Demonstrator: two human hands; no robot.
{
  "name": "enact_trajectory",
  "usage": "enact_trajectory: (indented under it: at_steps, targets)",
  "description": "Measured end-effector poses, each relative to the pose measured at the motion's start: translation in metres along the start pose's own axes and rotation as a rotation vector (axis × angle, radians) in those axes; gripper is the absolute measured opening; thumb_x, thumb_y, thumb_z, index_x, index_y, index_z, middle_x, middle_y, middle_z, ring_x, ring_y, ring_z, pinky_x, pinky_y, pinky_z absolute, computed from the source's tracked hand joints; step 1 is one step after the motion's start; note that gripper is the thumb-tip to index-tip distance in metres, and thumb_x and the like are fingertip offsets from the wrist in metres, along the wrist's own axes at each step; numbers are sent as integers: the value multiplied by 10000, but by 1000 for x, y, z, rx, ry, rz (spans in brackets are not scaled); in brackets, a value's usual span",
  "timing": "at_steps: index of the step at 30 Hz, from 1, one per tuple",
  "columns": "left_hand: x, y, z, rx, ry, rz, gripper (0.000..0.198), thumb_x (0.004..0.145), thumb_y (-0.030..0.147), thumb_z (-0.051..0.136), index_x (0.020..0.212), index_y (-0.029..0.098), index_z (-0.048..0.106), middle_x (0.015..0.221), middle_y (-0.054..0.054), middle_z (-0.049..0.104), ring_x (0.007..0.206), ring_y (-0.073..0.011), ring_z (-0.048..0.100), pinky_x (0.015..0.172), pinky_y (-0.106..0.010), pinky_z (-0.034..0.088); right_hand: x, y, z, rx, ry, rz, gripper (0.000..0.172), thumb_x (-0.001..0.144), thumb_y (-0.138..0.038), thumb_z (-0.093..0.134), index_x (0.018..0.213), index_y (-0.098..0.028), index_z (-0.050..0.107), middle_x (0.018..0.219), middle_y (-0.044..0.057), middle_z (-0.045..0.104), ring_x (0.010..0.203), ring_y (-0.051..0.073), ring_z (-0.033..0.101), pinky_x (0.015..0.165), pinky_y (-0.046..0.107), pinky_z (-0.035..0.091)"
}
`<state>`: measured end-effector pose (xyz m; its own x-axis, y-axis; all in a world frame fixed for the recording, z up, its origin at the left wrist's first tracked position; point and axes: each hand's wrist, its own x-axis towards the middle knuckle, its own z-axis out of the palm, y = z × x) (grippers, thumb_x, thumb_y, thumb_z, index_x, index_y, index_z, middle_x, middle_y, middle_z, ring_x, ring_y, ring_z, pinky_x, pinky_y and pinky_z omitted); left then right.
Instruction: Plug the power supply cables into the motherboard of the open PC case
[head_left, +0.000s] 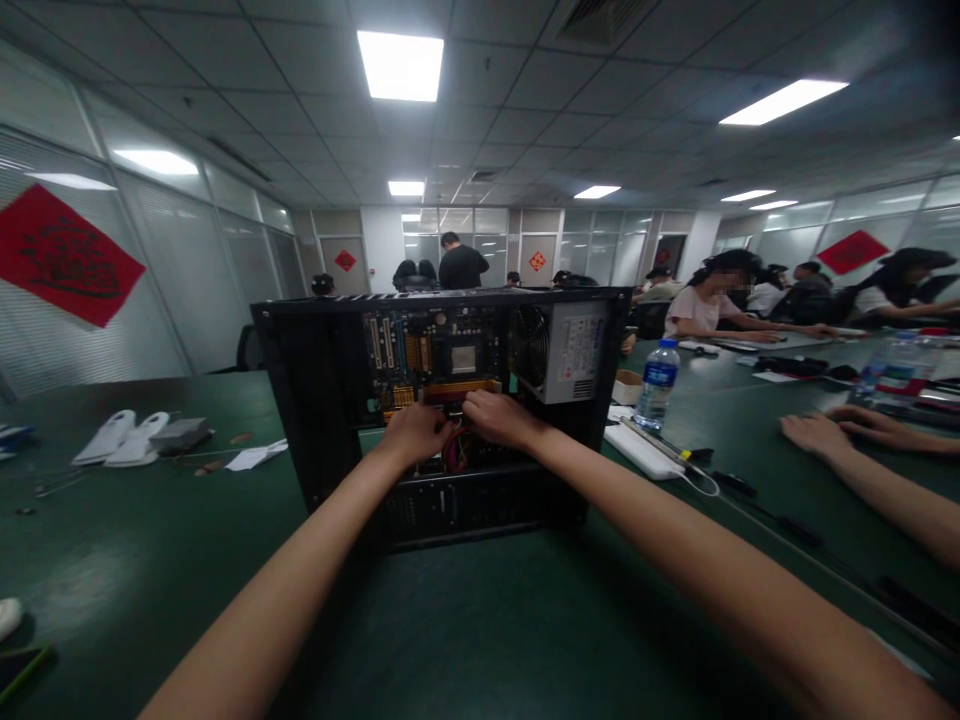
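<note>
A black computer case (277, 400) stands on the table with its side off, facing me. Inside it are a motherboard (463, 358) and, at the upper right, a grey power supply (577, 350) with a fan. Both my hands reach into the lower middle of the case. My left hand (416, 435) has its fingers curled beside a bundle of coloured cables (459, 450). Just right of it, my right hand (502, 418) is closed near the orange-edged memory slots (469, 388). Whatever the fingertips grip is too small and dark to make out.
The green table (150, 540) bears white slipper-like items (124, 440), a grey box (180, 434) and paper (256, 455) on the left. A water bottle (657, 385), a white power strip (641, 448) and cables lie right. Another person's hands (821, 435) rest at far right.
</note>
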<state>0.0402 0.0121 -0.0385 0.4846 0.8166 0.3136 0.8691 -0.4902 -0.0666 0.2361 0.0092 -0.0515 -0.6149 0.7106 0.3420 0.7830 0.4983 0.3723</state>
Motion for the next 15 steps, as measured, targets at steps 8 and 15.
enact_trajectory:
  at_steps: [8, 15]
  targets:
    - [-1, -1, 4, -34, -24, 52, 489, 946, 515, 390, 908, 245, 796, 910, -106, 779, 889, -286, 726, 681, -330, 499, 4, 7, 19, 152, 103, 61, 105, 910, -187, 619, 982, -111, 603, 1061, 136, 628, 1026, 225, 577, 844, 296, 431]
    - [0, 1, 4, -25, -18, 20, 483, 933, 535, 414, 889, 246, 798, 878, -112, 775, 883, -282, 722, 691, -317, 495, 5, 9, 23, 188, 164, 55, 114, 876, -192, 677, 926, -131, 596, 1011, 131, 634, 972, 231, 593, 797, 297, 440]
